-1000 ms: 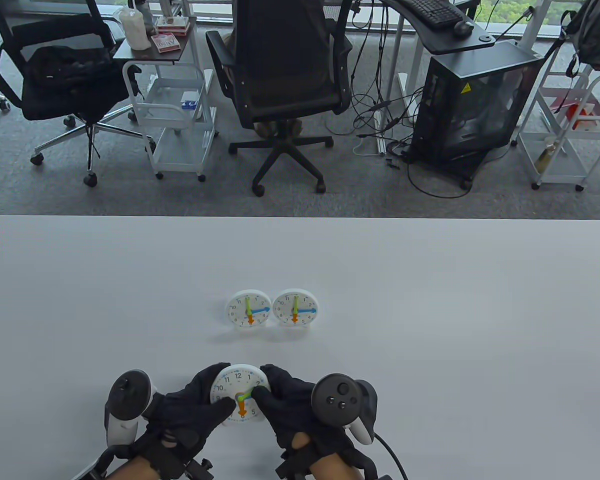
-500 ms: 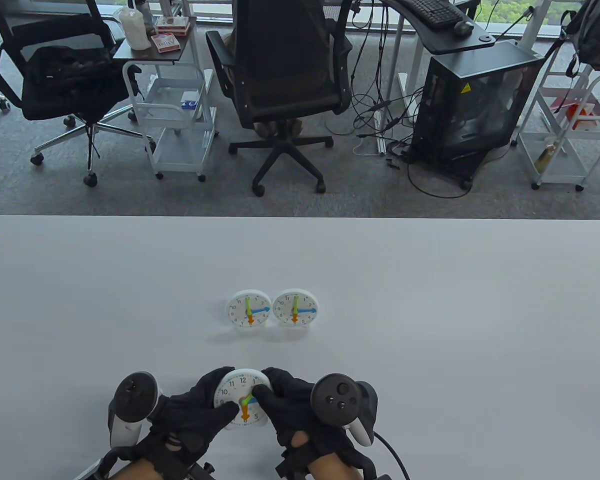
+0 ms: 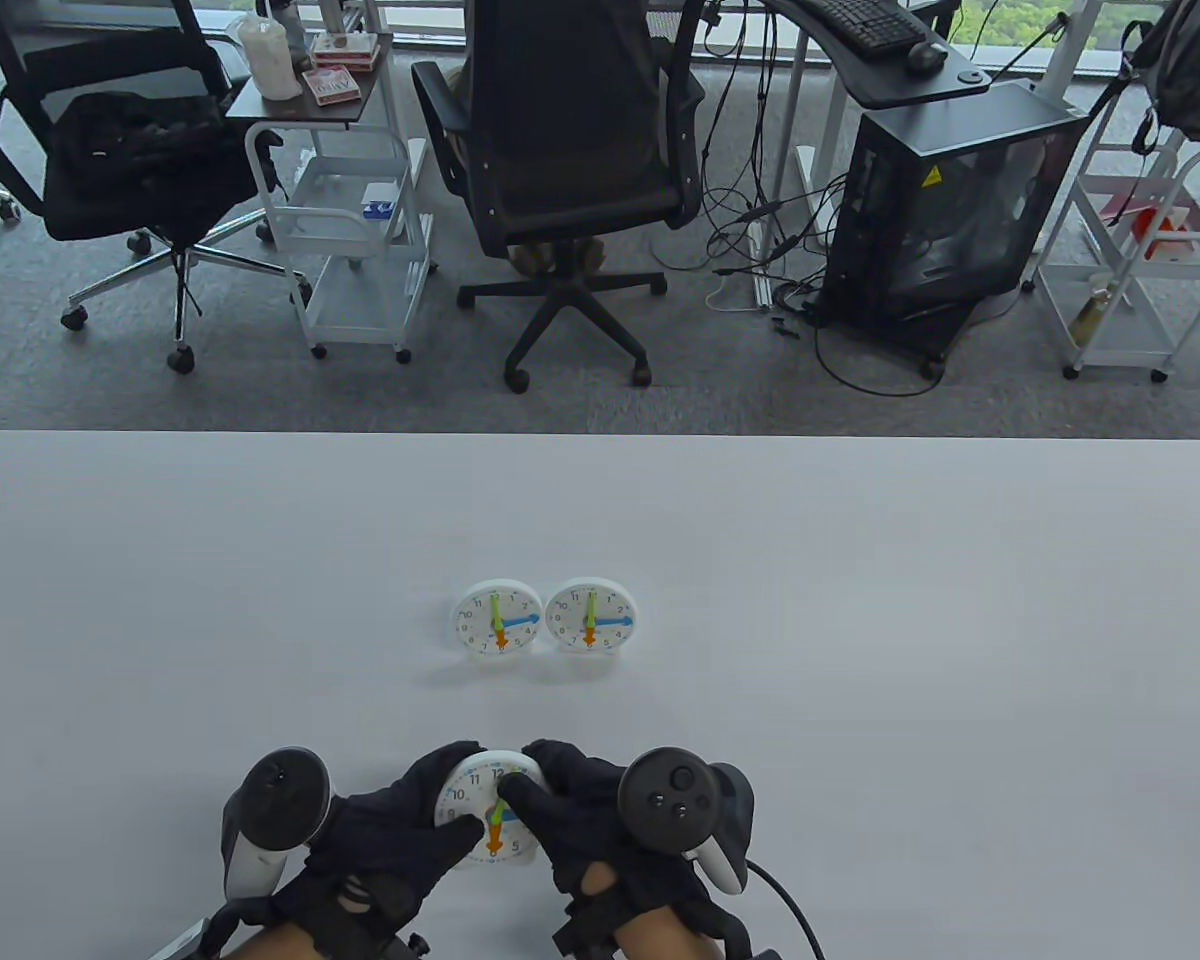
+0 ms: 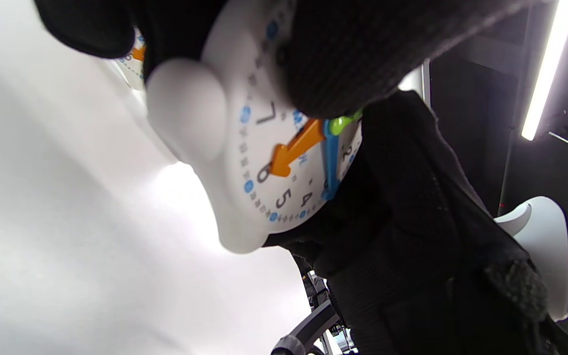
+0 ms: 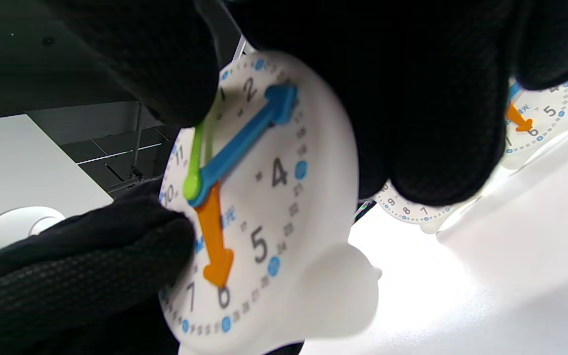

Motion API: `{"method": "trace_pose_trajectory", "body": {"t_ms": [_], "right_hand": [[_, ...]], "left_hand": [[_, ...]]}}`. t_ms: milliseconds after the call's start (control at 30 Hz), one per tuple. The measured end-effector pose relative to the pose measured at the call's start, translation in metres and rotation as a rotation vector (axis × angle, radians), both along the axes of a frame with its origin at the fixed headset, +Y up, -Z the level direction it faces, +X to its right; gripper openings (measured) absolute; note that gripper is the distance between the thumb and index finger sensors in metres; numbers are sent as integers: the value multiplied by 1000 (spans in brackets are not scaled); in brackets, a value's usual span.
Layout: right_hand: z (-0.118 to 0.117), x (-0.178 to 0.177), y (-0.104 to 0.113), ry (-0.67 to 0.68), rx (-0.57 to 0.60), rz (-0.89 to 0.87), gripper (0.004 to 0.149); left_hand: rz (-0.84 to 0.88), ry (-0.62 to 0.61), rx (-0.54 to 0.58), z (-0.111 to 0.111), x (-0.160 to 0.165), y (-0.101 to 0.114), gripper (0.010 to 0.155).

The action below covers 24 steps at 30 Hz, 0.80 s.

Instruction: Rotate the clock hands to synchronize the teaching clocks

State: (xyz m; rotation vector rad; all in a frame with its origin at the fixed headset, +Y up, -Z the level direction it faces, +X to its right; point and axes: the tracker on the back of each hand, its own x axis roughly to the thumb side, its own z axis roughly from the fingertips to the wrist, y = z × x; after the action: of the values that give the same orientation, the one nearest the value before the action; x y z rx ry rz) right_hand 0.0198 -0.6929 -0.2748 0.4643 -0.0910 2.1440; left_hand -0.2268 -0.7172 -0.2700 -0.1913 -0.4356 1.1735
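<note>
A white teaching clock (image 3: 488,808) with green, blue and orange hands is held upright between both hands near the table's front edge. My left hand (image 3: 400,835) grips its left rim, thumb across the face. My right hand (image 3: 570,810) grips its right rim, and a fingertip presses the green hand (image 5: 196,158) near twelve. The blue hand (image 5: 244,140) points at about three and the orange hand (image 5: 212,244) at six. It also shows in the left wrist view (image 4: 274,162). Two more clocks, the left one (image 3: 497,620) and the right one (image 3: 590,616), stand side by side at mid table, green up, blue right, orange down.
The white table (image 3: 860,650) stretches wide around the clocks. Beyond its far edge stand office chairs (image 3: 570,170), a wire cart (image 3: 350,230) and a black computer case (image 3: 950,200).
The held clock has shifted a little right and towards me with both hands. Its green hand has swung from about two o'clock up towards twelve under my right fingertip.
</note>
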Motion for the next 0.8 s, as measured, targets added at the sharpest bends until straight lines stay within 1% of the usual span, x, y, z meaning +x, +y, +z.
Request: {"method": "trace_pose_trajectory", "body": {"t_ms": [133, 267, 333, 433, 500, 567, 600, 700, 800], "right_hand": [[0, 0, 0, -1, 6, 10, 66], [1, -1, 1, -12, 15, 20, 67], [1, -1, 1, -10, 13, 19, 68], [2, 3, 2, 21, 1, -15, 73], [1, 6, 5, 99, -56, -87, 67], [0, 7, 6, 137, -95, -85, 59], [-1, 7, 6, 139, -82, -59, 55], [-5, 8, 5, 130, -55, 22, 53], [-14, 23, 5, 31, -41, 54, 53]], "left_hand": [[-19, -8, 16, 0, 1, 1, 66], [-59, -7, 69, 2, 2, 4, 66], [-60, -9, 67, 2, 3, 4, 66], [-57, -8, 65, 0, 2, 4, 66], [-41, -2, 59, -2, 0, 3, 66], [-24, -7, 46, -5, -2, 2, 66], [-22, -15, 40, -6, -2, 1, 66], [-28, -28, 21, -8, -2, -2, 67], [-61, 37, 53, -11, -8, -3, 78]]}}
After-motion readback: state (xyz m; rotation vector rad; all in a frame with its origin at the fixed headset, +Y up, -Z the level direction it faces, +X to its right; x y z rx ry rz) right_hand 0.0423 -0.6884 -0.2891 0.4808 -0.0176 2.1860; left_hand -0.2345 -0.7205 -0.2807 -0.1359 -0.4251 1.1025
